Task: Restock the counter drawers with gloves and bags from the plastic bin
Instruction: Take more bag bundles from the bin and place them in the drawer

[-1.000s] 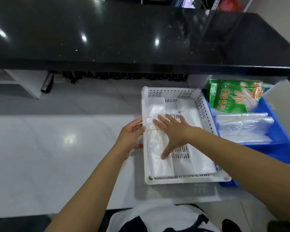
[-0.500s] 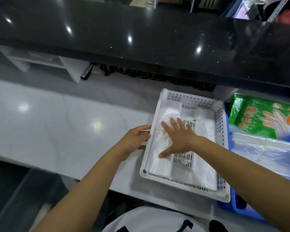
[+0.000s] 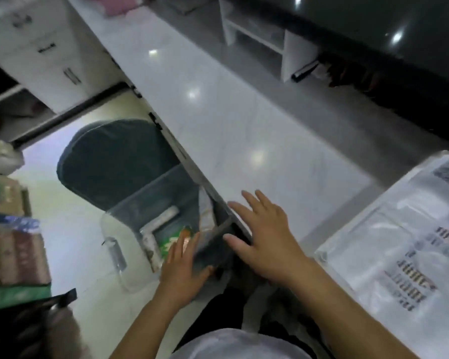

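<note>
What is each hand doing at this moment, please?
Left hand: open, fingers straight, reaching into the drawer under the counter, holding nothing visible.
Right hand: open, fingers spread over the counter edge, holding nothing.

Clear plastic bin [image 3: 119,257] on floor below bench edge, grey lid tipped up behind it. Inside: green glove pack [image 3: 172,240], partly hidden, and pale rolled bags [image 3: 159,221] near far wall. White perforated drawer tray [image 3: 368,211] at right on bench [image 3: 231,130], filled with flat clear bags [image 3: 389,250]. View blurred; detail unclear.
</note>
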A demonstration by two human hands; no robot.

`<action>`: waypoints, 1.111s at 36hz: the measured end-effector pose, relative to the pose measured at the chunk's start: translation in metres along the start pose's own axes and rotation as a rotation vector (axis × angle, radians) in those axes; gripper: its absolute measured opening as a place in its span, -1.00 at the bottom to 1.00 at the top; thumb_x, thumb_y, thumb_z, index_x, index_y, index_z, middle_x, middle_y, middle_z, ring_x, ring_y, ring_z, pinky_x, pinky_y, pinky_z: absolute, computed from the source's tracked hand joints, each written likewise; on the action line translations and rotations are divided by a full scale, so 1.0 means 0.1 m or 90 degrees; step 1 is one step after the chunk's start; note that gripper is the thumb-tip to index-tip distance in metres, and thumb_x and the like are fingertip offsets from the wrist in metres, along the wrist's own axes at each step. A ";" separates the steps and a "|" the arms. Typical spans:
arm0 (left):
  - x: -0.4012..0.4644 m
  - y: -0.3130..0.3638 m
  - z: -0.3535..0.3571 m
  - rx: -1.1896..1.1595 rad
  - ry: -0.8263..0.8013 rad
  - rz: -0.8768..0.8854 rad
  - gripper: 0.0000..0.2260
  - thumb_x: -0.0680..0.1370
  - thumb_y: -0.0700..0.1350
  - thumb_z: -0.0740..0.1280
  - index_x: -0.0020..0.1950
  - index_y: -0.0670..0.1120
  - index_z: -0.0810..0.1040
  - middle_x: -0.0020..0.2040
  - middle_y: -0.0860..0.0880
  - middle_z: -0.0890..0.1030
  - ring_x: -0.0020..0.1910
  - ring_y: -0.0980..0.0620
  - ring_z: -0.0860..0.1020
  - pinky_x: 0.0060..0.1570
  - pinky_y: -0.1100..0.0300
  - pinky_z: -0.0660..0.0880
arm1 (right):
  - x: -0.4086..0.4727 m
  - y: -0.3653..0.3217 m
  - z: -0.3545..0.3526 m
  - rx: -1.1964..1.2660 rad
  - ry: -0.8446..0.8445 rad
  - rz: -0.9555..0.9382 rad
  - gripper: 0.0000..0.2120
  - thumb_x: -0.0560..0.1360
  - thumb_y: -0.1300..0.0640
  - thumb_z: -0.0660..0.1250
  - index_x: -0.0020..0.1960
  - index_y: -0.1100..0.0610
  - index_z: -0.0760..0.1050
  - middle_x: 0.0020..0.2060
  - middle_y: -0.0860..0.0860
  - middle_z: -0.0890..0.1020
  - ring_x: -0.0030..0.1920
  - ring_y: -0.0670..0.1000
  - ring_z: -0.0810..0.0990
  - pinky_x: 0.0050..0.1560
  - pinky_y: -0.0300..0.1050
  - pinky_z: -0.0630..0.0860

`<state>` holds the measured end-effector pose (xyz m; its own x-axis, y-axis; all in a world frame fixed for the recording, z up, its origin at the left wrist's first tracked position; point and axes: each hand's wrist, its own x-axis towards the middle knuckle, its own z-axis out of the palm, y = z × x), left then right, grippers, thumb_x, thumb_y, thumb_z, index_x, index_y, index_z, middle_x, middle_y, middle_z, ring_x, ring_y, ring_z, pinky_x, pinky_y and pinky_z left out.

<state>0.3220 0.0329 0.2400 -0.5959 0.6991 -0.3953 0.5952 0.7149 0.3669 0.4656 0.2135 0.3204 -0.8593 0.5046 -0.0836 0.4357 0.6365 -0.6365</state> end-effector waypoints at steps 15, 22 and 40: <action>0.44 -1.42 0.52 -0.145 -0.196 -0.204 -0.27 0.53 0.23 0.30 0.61 0.07 0.08 0.58 -0.05 0.20 0.52 -0.11 0.22 0.43 0.01 0.28 | 0.64 0.00 1.79 -0.186 -0.496 0.081 -0.25 0.55 -0.27 0.21 0.61 -0.09 -0.01 0.62 0.03 -0.11 0.60 0.14 -0.20 0.53 0.26 -0.12; 1.34 -1.81 0.41 -0.204 -0.280 -0.179 -0.34 0.55 0.06 0.36 0.59 -0.01 0.18 0.58 -0.13 0.23 0.52 -0.12 0.27 0.44 0.08 0.27 | 1.12 0.05 2.15 -0.206 -0.499 0.160 -0.29 0.56 -0.24 0.19 0.61 -0.08 0.00 0.62 0.00 -0.10 0.60 0.10 -0.16 0.51 0.26 -0.05; 3.54 -1.92 1.68 -0.265 -0.387 -0.247 -0.39 0.57 -0.05 0.39 0.53 -0.24 0.26 0.50 -0.25 0.35 0.45 -0.21 0.36 0.42 0.01 0.30 | 1.04 0.45 3.02 -0.198 -0.382 0.262 -0.33 0.55 -0.35 -0.01 0.60 -0.23 -0.08 0.61 -0.05 -0.24 0.58 0.27 -0.03 0.43 0.33 0.16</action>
<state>0.0876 0.1397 -0.1123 -0.2511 0.3568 -0.8998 0.0889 0.9342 0.3456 0.3151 0.1183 0.0521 -0.5717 0.3910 -0.7214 0.7292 0.6451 -0.2283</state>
